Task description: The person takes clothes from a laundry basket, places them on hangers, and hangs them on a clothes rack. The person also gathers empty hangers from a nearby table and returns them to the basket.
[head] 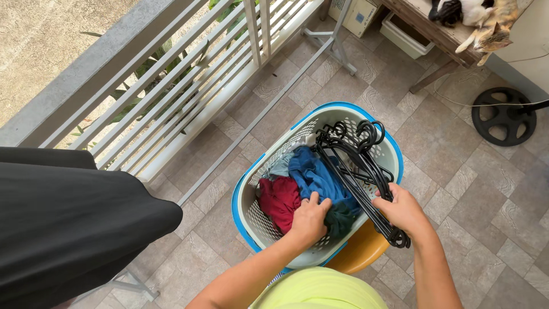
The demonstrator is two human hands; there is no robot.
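Down on the tiled floor (354, 80) sits a pale plastic laundry basket (269, 223) with a blue rim and perforated walls, resting on something orange and rounded; inside it lies a heap of soft crumpled clothes: a blue garment (311, 174) in the middle, a dark red one (279, 199) to its left, a dark green piece (340, 220) near the front wall; the left hand (309, 220) is curled shut around the cloth where blue meets green; the right hand (403, 209) is closed on a bundle of thin black hangers (357, 166) lying slantwise across the basket's right side, their hooks curling at the far rim; a black cloth (68, 229) hangs at the left; a cat (486, 23) lies on a wooden surface (426, 26) beyond.
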